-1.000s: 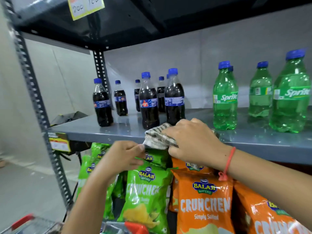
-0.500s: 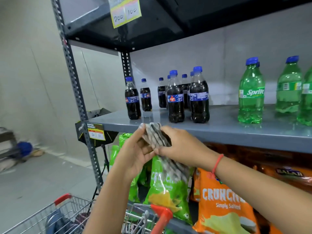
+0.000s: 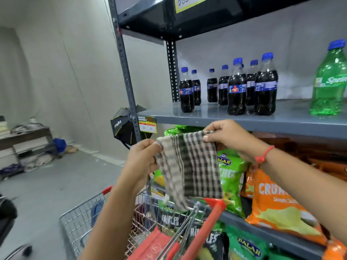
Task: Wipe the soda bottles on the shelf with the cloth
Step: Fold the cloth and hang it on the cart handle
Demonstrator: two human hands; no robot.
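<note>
Both hands hold the cloth (image 3: pixel 189 166) spread out in front of the shelf (image 3: pixel 244 122), below its front edge. The left hand (image 3: pixel 144 160) is pinched shut on the cloth's upper left corner; the right hand (image 3: pixel 229 136) is pinched shut on the upper right corner, so the checked fabric hangs flat between them. On the shelf, farther back, stand dark cola bottles (image 3: pixel 236 91) in a cluster, with a green Sprite bottle (image 3: pixel 328 81) well apart to their right. A cart (image 3: pixel 90 218) sits near, below the hands.

Even, soft indoor light; glare on shelf (image 3: pixel 206 111); wide-angle bending at edges; slight blur.
</note>
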